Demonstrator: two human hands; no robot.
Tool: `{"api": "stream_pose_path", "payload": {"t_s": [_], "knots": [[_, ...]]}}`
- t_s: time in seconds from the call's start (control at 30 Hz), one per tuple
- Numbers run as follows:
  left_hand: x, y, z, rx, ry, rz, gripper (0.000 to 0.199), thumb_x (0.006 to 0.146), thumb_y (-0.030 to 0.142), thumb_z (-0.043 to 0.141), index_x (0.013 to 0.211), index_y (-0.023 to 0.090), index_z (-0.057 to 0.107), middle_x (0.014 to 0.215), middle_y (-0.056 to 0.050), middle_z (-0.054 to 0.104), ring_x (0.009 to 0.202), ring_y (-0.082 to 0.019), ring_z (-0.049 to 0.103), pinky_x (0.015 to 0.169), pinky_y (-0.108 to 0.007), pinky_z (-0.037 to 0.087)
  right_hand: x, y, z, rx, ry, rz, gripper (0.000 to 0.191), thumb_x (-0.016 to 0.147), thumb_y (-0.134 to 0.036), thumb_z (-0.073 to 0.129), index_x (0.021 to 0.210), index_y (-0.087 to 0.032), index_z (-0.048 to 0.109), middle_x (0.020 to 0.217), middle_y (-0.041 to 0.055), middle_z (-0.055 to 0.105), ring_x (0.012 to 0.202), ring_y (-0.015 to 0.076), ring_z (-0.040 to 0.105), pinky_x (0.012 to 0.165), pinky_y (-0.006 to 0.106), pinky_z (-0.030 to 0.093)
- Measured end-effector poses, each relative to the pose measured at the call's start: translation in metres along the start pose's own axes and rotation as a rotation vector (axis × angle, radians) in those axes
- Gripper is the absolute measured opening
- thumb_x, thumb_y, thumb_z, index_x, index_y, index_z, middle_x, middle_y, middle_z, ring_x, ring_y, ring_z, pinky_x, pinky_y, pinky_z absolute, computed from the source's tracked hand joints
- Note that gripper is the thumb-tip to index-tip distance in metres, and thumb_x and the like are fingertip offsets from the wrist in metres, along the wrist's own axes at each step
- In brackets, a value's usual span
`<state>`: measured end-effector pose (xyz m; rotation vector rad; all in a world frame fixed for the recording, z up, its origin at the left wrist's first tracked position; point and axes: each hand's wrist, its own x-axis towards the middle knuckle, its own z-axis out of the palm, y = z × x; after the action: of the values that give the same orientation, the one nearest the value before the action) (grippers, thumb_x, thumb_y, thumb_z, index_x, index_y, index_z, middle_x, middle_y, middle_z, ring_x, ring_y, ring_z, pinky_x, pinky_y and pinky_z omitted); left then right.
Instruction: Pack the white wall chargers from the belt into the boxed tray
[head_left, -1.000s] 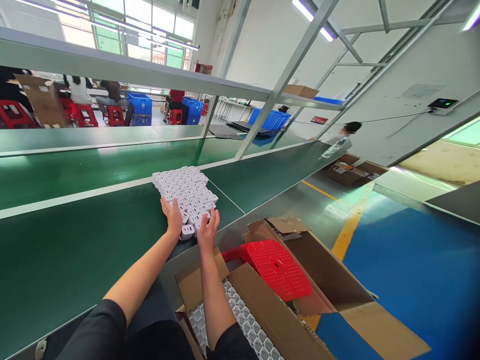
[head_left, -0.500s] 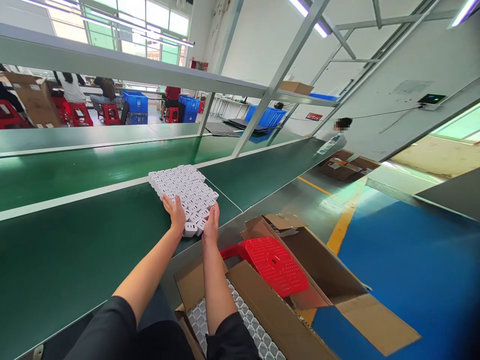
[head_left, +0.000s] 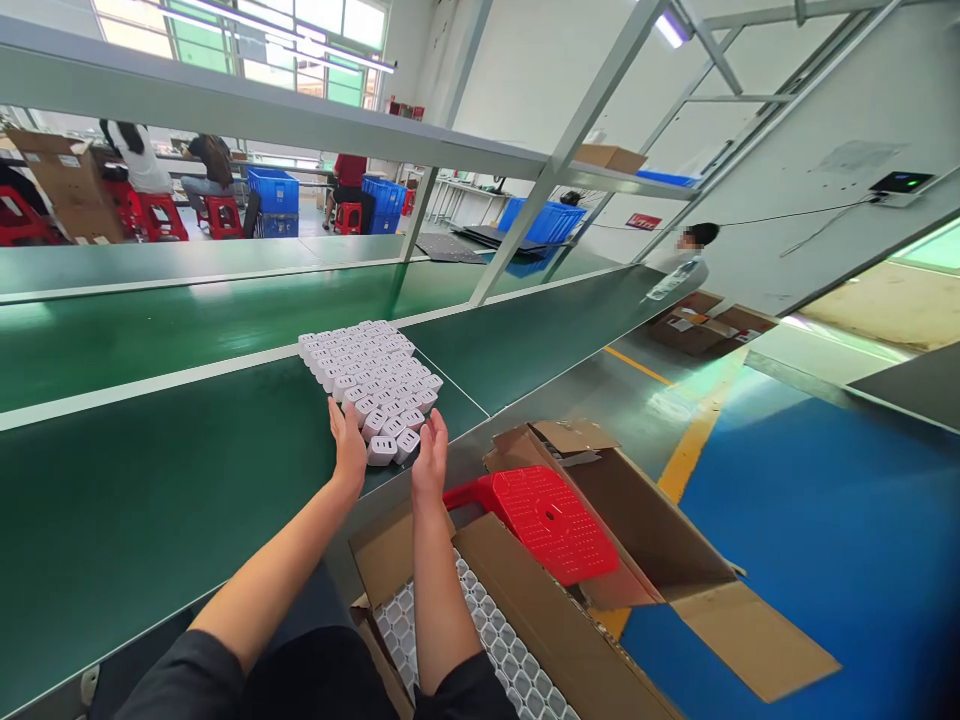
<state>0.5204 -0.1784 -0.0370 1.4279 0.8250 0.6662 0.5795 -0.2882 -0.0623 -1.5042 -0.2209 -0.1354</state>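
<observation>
A close-packed block of several white, slotted plastic pieces (head_left: 367, 370) stands on the green bench top (head_left: 187, 480), near its front edge. My left hand (head_left: 348, 445) is upright beside the block's near left side, fingers stretched out. On the near right side is my right hand (head_left: 430, 455), its fingers also extended and its palm turned toward the pieces. Neither hand is wrapped round a piece. Whether the palms touch the outer pieces cannot be made out. The two nearest pieces lie between the hands, slightly askew.
An open carton (head_left: 547, 620) of white pieces in a grid sits below my right forearm. Beyond it are a red stool (head_left: 555, 525) and another open carton (head_left: 637, 510). A metal frame post (head_left: 525, 225) rises behind the bench. A person (head_left: 686, 265) is at its far end.
My hands have moved slightly away from the block's sides, and more of the near pieces shows between them. The view has shifted a little.
</observation>
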Motion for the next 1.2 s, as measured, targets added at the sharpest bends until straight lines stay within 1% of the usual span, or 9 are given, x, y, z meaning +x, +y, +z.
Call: {"api": "stream_pose_path", "payload": {"t_s": [0.1,0.2,0.3,0.4,0.5,0.63,0.83,1.03,1.2], "knots": [[-0.027,-0.009,-0.008,0.025,-0.083,0.065,0.072,0.096,0.063,0.024,0.156,0.024,0.020,0.165,-0.003,0.018,0.153,-0.022,0.013,0.126,-0.041,0.019,-0.010,0.002,-0.007,-0.142,-0.077,-0.117,0.057,0.090,-0.054,0.048,0.135,-0.019,0.054,0.144,0.0146,0.050,0.132,0.0249,0.049,0.111,0.045,0.039],[-0.044,-0.013,-0.019,0.058,-0.171,0.168,0.071,0.092,0.058,0.046,0.153,0.025,0.030,0.164,-0.004,0.022,0.153,-0.023,0.014,0.126,-0.040,0.016,-0.014,0.002,-0.012,-0.255,-0.132,-0.221,0.050,0.090,-0.052,0.050,0.126,-0.019,0.061,0.142,0.0153,0.050,0.131,0.0250,0.049,0.106,0.044,0.045],[-0.049,-0.015,-0.029,0.190,-0.220,0.354,0.077,0.083,0.045,0.065,0.150,0.024,0.033,0.162,-0.010,0.024,0.152,-0.029,0.014,0.125,-0.048,0.018,-0.014,0.000,-0.012,-0.305,-0.119,-0.252,0.049,0.092,-0.053,0.048,0.124,-0.018,0.062,0.137,0.0164,0.051,0.125,0.0243,0.053,0.101,0.042,0.049],[-0.045,-0.017,-0.033,0.326,-0.203,0.496,0.072,0.083,0.034,0.065,0.147,0.020,0.035,0.153,-0.017,0.033,0.146,-0.033,0.026,0.119,-0.056,0.026,-0.014,0.000,-0.010,-0.352,-0.092,-0.265,0.049,0.094,-0.055,0.047,0.121,-0.018,0.064,0.129,0.0163,0.055,0.115,0.0237,0.057,0.095,0.041,0.051],[-0.040,-0.020,-0.033,0.325,-0.201,0.510,0.060,0.085,0.027,0.061,0.141,0.020,0.041,0.143,-0.016,0.042,0.138,-0.030,0.038,0.115,-0.052,0.034,-0.015,0.001,-0.007,-0.366,-0.065,-0.291,0.050,0.095,-0.056,0.045,0.121,-0.017,0.064,0.126,0.0162,0.055,0.110,0.0231,0.058,0.092,0.040,0.052],[-0.036,-0.025,-0.031,0.311,-0.236,0.514,0.054,0.090,0.025,0.055,0.142,0.022,0.042,0.137,-0.014,0.045,0.130,-0.026,0.048,0.110,-0.045,0.043,-0.012,0.003,-0.007,-0.397,-0.027,-0.336,0.049,0.095,-0.056,0.046,0.120,-0.018,0.065,0.124,0.0159,0.056,0.109,0.0232,0.059,0.092,0.041,0.052],[-0.034,-0.030,-0.021,0.307,-0.287,0.515,0.055,0.094,0.027,0.051,0.147,0.021,0.037,0.142,-0.015,0.040,0.128,-0.025,0.052,0.106,-0.039,0.047,-0.003,0.007,-0.011,-0.446,0.020,-0.411,0.050,0.096,-0.057,0.045,0.119,-0.017,0.065,0.120,0.0159,0.059,0.115,0.0242,0.057,0.101,0.045,0.047],[-0.027,-0.027,0.003,0.344,-0.292,0.527,0.055,0.092,0.024,0.053,0.145,0.015,0.039,0.143,-0.019,0.040,0.135,-0.029,0.045,0.111,-0.042,0.042,0.014,0.009,-0.019,-0.478,0.043,-0.405,0.051,0.096,-0.058,0.042,0.118,-0.017,0.063,0.120,0.0164,0.061,0.115,0.0245,0.057,0.102,0.045,0.046],[-0.023,-0.023,0.016,0.386,-0.296,0.548,0.061,0.091,0.023,0.056,0.147,0.014,0.034,0.139,-0.019,0.046,0.124,-0.025,0.055,0.103,-0.037,0.048,0.030,0.010,-0.026,-0.484,0.073,-0.405,0.054,0.096,-0.060,0.041,0.117,-0.015,0.063,0.119,0.0180,0.062,0.113,0.0251,0.058,0.101,0.045,0.046]]}}
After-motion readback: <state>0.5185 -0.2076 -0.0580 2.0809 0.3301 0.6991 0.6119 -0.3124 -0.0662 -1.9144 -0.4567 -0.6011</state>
